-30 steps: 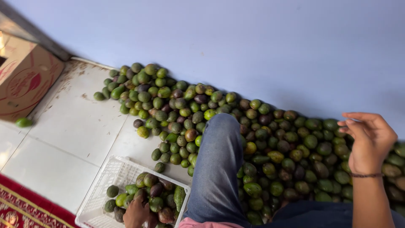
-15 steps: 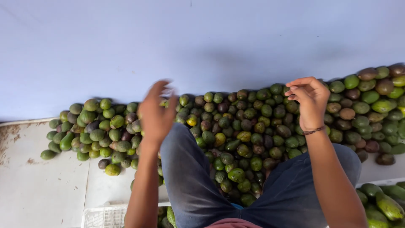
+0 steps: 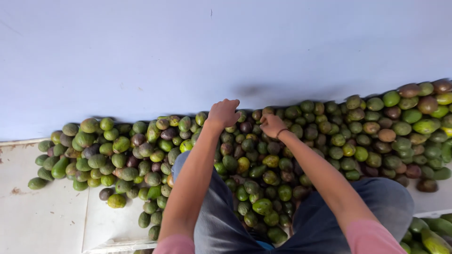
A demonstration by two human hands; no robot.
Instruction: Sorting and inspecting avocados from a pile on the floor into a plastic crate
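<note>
Avocado pile lies under both hands' grip, touching.

Both arms outstretched; left hand, right hand curled.

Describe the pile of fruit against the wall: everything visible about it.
The fruit pile is a long heap of small oval fruits, mostly green, some yellowish or dark purple-brown, lying on pale floor tiles against a light blue wall. It runs from the left to the right edge. Both hands, left hand and right hand, rest on its far side; the person's knees press into it.
</note>
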